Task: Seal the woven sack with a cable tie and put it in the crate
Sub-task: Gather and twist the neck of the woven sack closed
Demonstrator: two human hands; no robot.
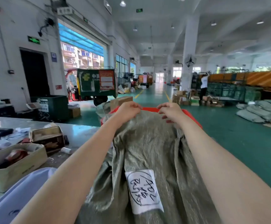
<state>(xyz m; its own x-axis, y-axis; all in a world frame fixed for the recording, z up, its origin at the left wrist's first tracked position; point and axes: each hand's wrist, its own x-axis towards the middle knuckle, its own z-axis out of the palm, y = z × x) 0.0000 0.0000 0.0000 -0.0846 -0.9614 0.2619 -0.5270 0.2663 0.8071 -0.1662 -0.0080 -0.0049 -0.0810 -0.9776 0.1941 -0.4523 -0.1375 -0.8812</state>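
A grey-green woven sack (149,146) stretches from my chest out over a red crate (191,116). A white label (143,190) with handwriting is stuck on its near part. My left hand (128,110) and my right hand (170,110) both pinch the sack's far edge above the crate's rim, arms held straight out. Most of the crate is hidden under the sack. I see no cable tie.
A table (76,131) on my left carries open cardboard boxes (15,162) and clutter. A green delivery cart (97,83) stands ahead left, parcels (194,98) and a person (203,86) ahead right, and piled sacks (261,110) lie at the right on the green floor.
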